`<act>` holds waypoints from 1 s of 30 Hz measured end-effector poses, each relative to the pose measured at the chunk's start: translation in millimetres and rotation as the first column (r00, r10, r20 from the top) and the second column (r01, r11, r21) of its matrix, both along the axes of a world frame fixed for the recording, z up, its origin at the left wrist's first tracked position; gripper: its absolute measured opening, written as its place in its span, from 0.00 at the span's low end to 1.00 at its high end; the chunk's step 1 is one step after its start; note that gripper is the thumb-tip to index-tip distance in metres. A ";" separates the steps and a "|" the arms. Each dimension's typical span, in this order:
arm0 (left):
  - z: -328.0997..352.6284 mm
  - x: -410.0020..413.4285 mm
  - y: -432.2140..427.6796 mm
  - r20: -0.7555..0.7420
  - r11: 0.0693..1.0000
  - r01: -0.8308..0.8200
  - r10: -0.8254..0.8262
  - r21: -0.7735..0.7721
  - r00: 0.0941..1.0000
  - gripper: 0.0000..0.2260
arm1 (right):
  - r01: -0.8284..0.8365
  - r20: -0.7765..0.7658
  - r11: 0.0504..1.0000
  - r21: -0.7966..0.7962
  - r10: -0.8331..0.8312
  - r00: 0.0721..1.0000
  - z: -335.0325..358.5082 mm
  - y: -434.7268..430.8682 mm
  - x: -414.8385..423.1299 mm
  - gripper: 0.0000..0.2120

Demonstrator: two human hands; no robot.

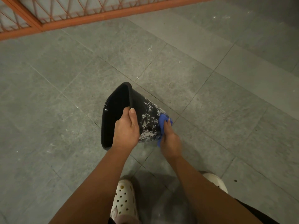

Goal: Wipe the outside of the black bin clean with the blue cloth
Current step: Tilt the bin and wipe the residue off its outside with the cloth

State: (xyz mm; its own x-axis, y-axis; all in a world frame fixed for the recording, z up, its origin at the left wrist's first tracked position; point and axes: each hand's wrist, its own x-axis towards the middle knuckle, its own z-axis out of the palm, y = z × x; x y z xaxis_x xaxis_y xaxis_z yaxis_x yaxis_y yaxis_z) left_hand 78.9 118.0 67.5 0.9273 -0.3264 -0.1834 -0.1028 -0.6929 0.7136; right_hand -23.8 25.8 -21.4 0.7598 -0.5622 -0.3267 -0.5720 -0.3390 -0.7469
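Head view: you look down at your two hands over a grey tile floor (64, 94). Your left hand (126, 130) grips the rim of the black bin (140, 101), with the thumb on the outside and the fingers curled over the edge into the bin. The bin is tipped on its side, its open mouth to the left and its bottom end to the right. White marks (148, 125) cover its outer wall. Your right hand (169, 141) is curled round the bunched blue cloth (163, 122) and presses it on the bin's wall near the bottom end. You cannot tell if the bin touches the floor. Your white shoes (124, 199) with holes are below. An orange railing (97, 15) runs along the top.
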 end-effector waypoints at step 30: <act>-4.2 9.7 1.7 -0.011 1.000 0.006 -0.006 -0.010 1.000 0.15 | -0.021 -0.150 0.993 0.118 0.039 0.988 7.8 -5.0 5.5 0.28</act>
State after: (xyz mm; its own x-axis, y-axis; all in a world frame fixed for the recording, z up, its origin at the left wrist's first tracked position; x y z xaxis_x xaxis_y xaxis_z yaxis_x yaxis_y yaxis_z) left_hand 88.6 119.6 63.3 0.9233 -0.3336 -0.1904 -0.0987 -0.6851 0.7217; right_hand -18.3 20.8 -13.6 0.7122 -0.4911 -0.5015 -0.6729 -0.2741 -0.6871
